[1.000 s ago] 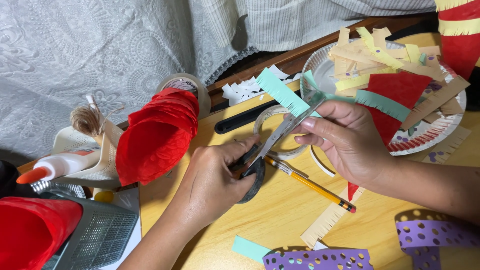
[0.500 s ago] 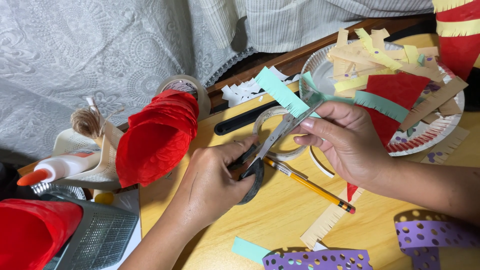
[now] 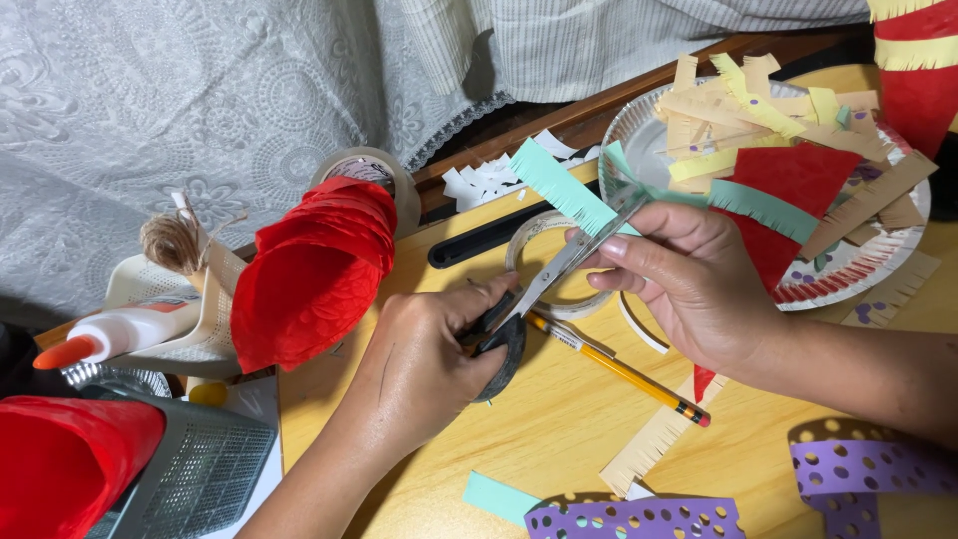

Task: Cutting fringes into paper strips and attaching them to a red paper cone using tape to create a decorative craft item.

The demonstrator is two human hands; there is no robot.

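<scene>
Purple paper strips (image 3: 639,519) punched with round holes lie at the near edge of the wooden counter (image 3: 559,429), with a small teal scrap (image 3: 502,496) just beside them and another purple strip (image 3: 868,467) off to the right. At the near left sit a red paper cone (image 3: 70,464) and a grey mesh basket (image 3: 195,469). Above these, the left hand (image 3: 429,364) is closed on the black handles of the scissors (image 3: 539,299), whose blades point up and to the right and meet the fringed teal paper strip (image 3: 574,190). The right hand (image 3: 689,279) pinches that strip between thumb and fingers, holding it just above the counter. A yellow pencil (image 3: 619,367) lies on the counter under the two hands, beside a cream fringed strip (image 3: 654,439), and a roll of clear tape (image 3: 559,265) lies behind the scissors. To the left, a crumpled red paper shape (image 3: 314,269) leans against a second tape roll (image 3: 374,170), near a white glue bottle (image 3: 110,334) with an orange cap. Farther back on the right, a paper plate (image 3: 639,120) is heaped with fringed paper strips in yellow, tan, teal and red. White lace cloth (image 3: 150,100) covers the far left.
</scene>
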